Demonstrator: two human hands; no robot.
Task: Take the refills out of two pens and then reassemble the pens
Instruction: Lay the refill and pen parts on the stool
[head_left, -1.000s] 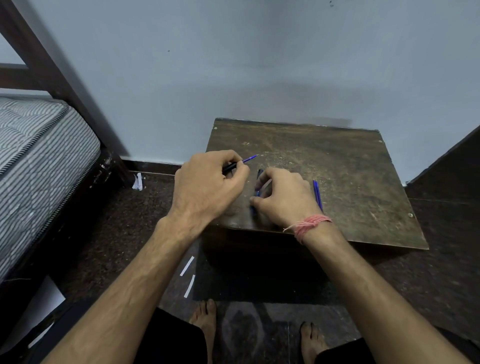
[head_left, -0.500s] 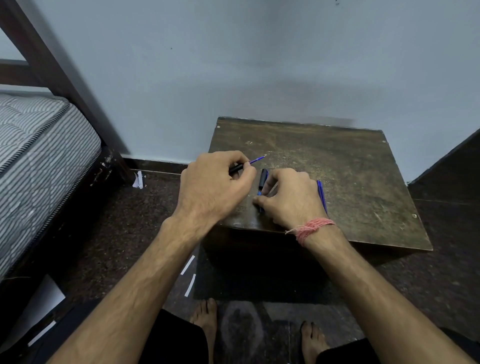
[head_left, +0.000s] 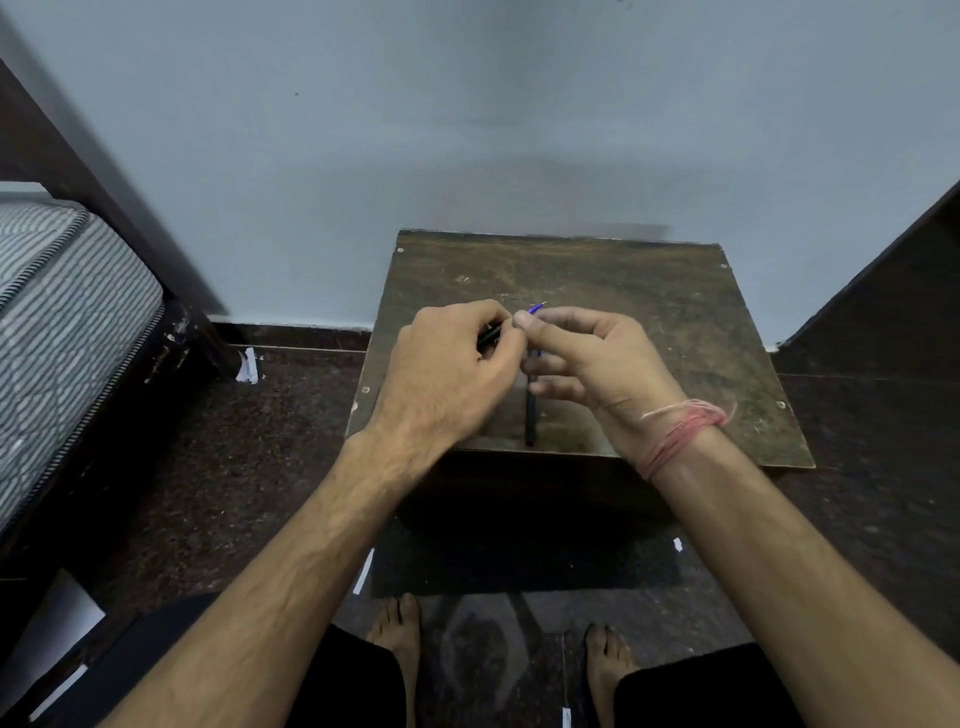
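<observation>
Left hand (head_left: 441, 374) gripping black pen (head_left: 489, 334), right hand (head_left: 587, 358) pinching blue refill (head_left: 535, 309): risks bending refill if tugged crooked, or dropping off table (head_left: 675, 322).

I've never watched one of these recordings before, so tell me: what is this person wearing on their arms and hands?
Very little. Both forearms are bare, with no sleeves in view, and neither the left hand nor the right hand wears a glove; no ring or watch shows. The only item is a pinkish-red thread band wound several times around the right wrist, with a few loose strands sticking out.
</observation>
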